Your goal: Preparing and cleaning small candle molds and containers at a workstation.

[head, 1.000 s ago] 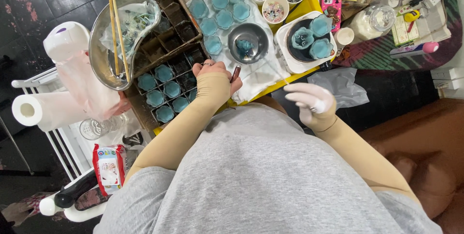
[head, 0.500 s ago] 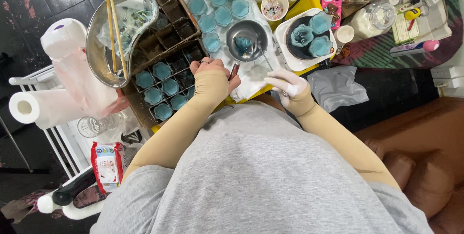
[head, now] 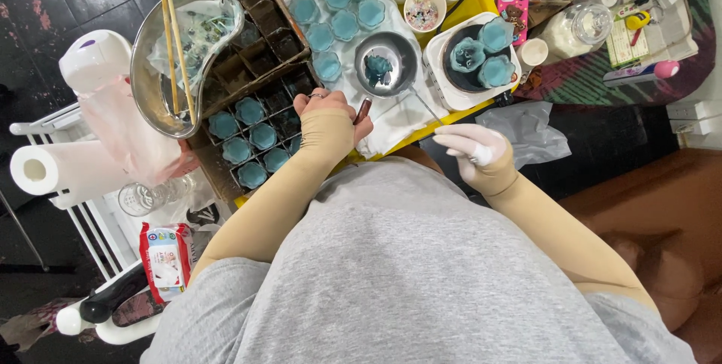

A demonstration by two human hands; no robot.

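Two hands at table edge: left hand point(head: 331, 112) grips small pan's brown handle point(head: 363, 111); gloved right hand point(head: 474, 147) pinches thin stick point(head: 426, 107), tip near steel pan point(head: 386, 64).

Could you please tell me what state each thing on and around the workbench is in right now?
left hand: gripping a brown handle.
right hand: gloved, pinching a thin stick.
steel bowl: upright, blue residue inside.
divided box: part filled with blue cups, part empty.
hot plate: carrying three blue flower shapes.
paper towel roll: lying on its side.
chopsticks: resting across the curved steel tray.
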